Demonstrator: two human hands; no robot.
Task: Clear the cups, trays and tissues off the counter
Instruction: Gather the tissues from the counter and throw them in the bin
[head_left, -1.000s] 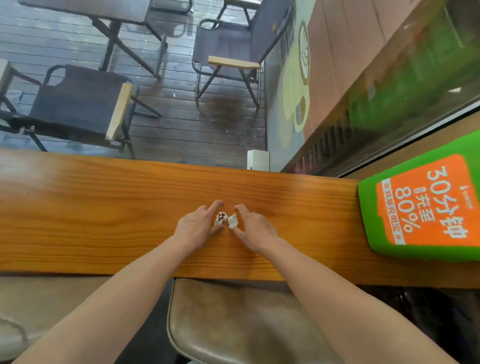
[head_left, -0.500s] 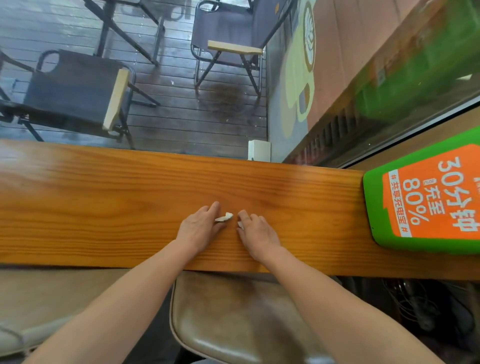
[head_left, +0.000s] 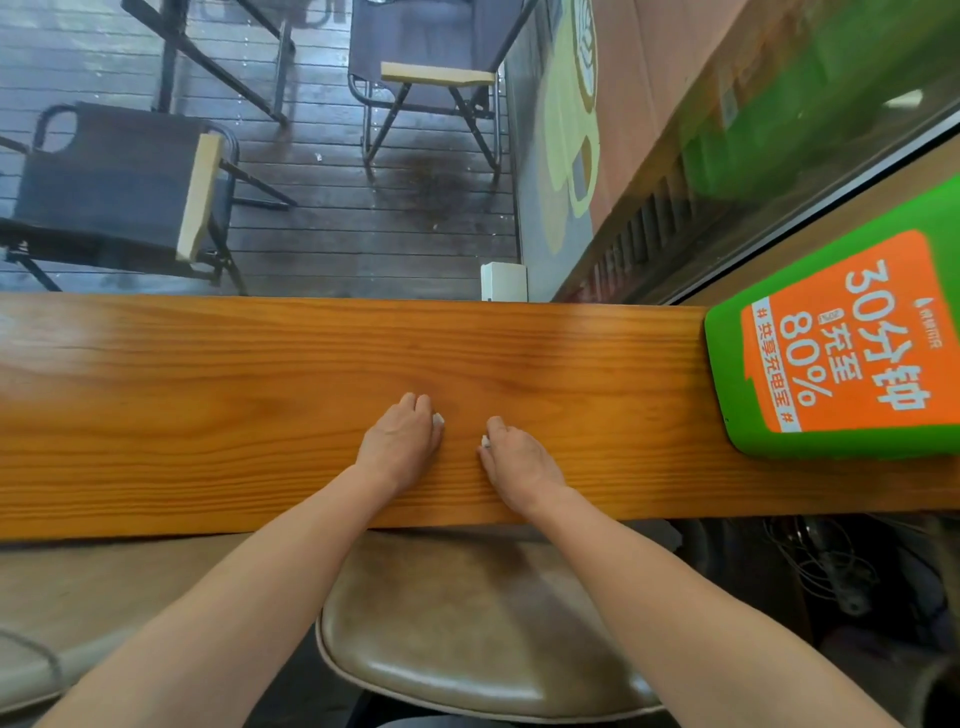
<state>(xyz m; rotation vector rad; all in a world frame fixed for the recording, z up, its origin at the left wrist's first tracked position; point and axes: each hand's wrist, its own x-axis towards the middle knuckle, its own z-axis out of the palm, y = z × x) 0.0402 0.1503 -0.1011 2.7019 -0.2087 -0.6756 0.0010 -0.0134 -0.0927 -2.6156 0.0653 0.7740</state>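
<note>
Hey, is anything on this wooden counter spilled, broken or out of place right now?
No spills or damage. Only two small white scraps look stray: one at the left hand fingers, one at the right hand. The green charging box sits at the counter end.

Only a white sliver of tissue (head_left: 438, 419) peeks from under the left hand (head_left: 400, 441), and another scrap (head_left: 485, 441) from under the right hand (head_left: 522, 465); their shapes are too small to tell. The green and orange sign (head_left: 841, 343) runs off the right edge, and the counter (head_left: 208, 395) off both sides.
</note>
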